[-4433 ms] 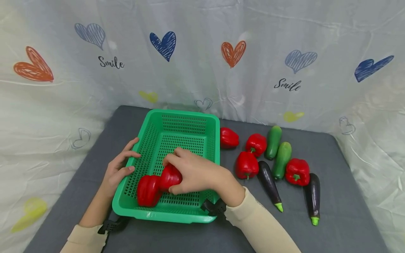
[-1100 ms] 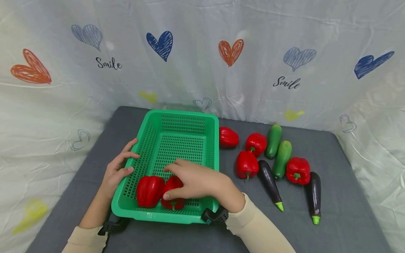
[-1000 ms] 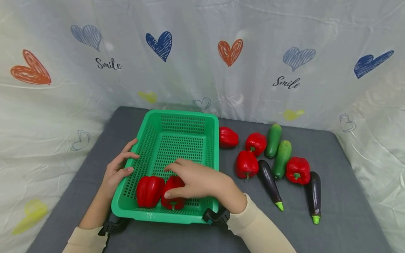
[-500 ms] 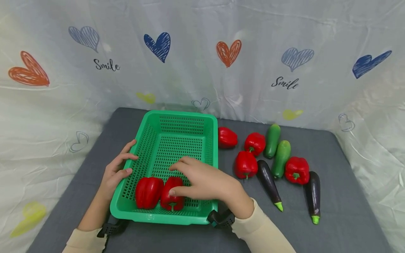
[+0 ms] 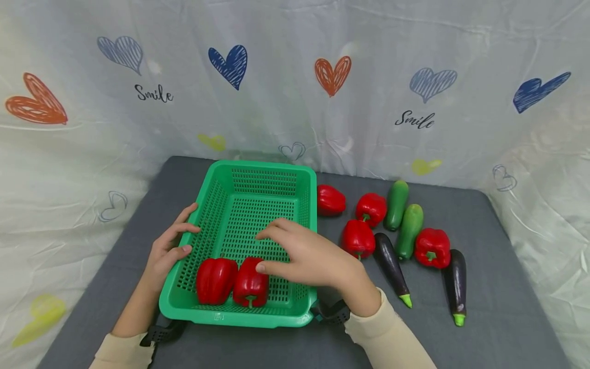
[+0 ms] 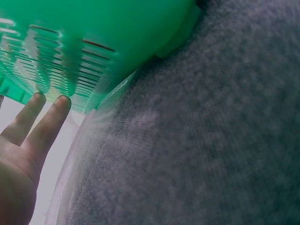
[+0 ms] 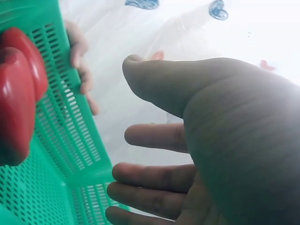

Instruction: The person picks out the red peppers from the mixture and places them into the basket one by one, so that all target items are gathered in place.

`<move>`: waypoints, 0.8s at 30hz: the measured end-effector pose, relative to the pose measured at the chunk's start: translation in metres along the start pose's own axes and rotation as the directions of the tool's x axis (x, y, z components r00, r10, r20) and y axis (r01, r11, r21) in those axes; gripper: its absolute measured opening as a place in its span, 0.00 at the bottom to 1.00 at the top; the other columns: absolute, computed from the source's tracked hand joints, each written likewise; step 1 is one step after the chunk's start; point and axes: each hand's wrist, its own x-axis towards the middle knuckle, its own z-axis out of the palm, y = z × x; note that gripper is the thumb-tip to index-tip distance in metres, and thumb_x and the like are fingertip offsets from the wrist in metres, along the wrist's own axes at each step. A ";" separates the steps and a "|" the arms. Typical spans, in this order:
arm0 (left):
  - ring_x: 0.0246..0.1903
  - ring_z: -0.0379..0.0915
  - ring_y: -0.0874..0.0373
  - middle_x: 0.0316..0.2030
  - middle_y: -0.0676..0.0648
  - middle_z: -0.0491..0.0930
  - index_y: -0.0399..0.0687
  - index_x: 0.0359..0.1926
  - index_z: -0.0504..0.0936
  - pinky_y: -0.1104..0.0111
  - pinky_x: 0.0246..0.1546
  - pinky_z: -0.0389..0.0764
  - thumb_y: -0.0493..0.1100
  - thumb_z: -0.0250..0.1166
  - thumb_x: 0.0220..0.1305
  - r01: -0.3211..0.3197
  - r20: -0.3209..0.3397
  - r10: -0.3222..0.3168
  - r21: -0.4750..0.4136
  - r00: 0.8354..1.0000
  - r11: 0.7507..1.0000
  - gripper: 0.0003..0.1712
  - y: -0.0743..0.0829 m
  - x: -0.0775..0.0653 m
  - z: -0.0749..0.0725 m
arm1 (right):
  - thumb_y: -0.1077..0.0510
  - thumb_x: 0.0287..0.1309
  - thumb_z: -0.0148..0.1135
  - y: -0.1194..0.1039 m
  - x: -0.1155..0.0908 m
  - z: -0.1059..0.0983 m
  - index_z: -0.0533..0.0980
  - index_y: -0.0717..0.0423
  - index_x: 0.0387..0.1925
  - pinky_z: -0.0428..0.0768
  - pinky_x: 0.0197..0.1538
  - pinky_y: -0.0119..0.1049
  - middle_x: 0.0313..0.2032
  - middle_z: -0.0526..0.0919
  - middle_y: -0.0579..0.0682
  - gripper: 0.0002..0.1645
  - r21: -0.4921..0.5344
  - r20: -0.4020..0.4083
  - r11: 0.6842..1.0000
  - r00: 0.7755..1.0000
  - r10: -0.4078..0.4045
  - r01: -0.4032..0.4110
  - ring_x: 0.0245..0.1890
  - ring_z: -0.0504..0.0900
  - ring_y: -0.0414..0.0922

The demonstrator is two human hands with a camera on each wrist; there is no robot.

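My left hand (image 5: 166,249) holds the left rim of the green plastic basket (image 5: 239,319). Its thumb and some fingertips lap over the rim, while two fingers (image 6: 47,124) touch the slotted outer wall in the left wrist view. Two red bell peppers lie side by side at the basket's near end: the left pepper (image 5: 215,282) and the right pepper (image 5: 251,289), its green stem facing me. Over the basket's right part hovers my right hand (image 5: 309,254), thumb and fingers spread and holding nothing. The right wrist view shows this hand (image 7: 187,140) apart from the peppers (image 7: 16,103).
Right of the basket on the grey table (image 5: 498,287) lie several more red bell peppers (image 5: 358,239), two cucumbers (image 5: 409,231) and two eggplants (image 5: 392,269). One pepper (image 5: 330,200) sits close against the basket's right side. A white curtain with hearts (image 5: 276,113) hangs behind.
My right hand has set the second pepper down beside the first, let go of it, and moved up and to the right. The left hand has stayed at the rim.
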 end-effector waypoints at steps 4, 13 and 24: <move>0.84 0.52 0.48 0.82 0.33 0.61 0.20 0.56 0.77 0.66 0.71 0.62 0.17 0.47 0.63 -0.003 0.001 0.003 -0.005 1.000 1.000 0.22 -0.001 0.000 0.000 | 0.38 0.72 0.70 0.000 -0.004 -0.005 0.78 0.45 0.69 0.81 0.62 0.35 0.64 0.77 0.40 0.31 0.011 -0.027 1.000 1.000 -0.004 0.004 0.62 0.75 0.35; 0.83 0.53 0.49 0.82 0.33 0.60 0.21 0.53 0.76 0.65 0.58 0.61 0.17 0.46 0.62 -0.006 0.007 0.006 -0.006 1.000 1.000 0.20 0.000 0.001 0.001 | 0.42 0.73 0.71 0.005 -0.013 -0.021 0.79 0.48 0.68 0.82 0.63 0.39 0.64 0.78 0.40 0.29 0.055 -0.101 0.998 0.995 -0.015 0.020 0.62 0.76 0.34; 0.82 0.55 0.48 0.82 0.34 0.60 0.23 0.50 0.75 0.65 0.56 0.61 0.17 0.46 0.63 0.002 0.001 -0.002 -0.011 1.000 1.000 0.18 -0.001 -0.001 0.000 | 0.47 0.73 0.72 0.025 -0.023 -0.048 0.81 0.49 0.65 0.82 0.57 0.40 0.60 0.81 0.38 0.24 0.050 -0.257 0.998 0.966 -0.024 0.038 0.57 0.79 0.38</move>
